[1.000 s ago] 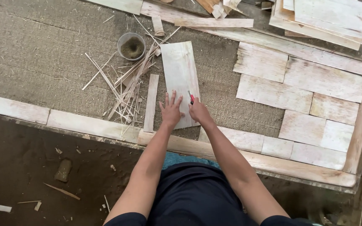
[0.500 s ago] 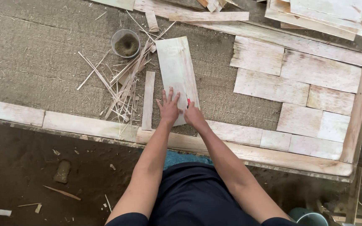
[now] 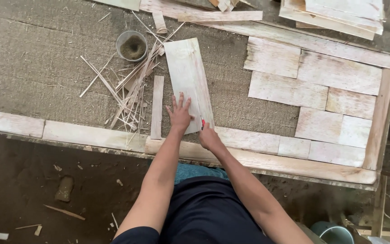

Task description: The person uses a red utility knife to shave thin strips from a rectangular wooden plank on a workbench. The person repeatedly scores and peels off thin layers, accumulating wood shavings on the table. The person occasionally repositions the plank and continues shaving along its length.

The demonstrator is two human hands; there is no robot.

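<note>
Burlap-covered bench point(image 3: 32, 68). Left hand point(image 3: 179, 114), fingers spread wide, presses flat on the near end of 1 pale sheet point(image 3: 187, 72). Right hand point(image 3: 208, 135), at the sheet's near right corner, fingers closed around a red-tipped cutter point(image 3: 202, 122). Cup point(image 3: 132, 45) and splinters point(image 3: 127, 86) lie left of the sheet.

Veneer sheet point(image 3: 187, 77) on the table point(image 3: 32, 68), cup point(image 3: 132, 45) left, perhaps among splinters point(image 3: 127, 90).
</note>
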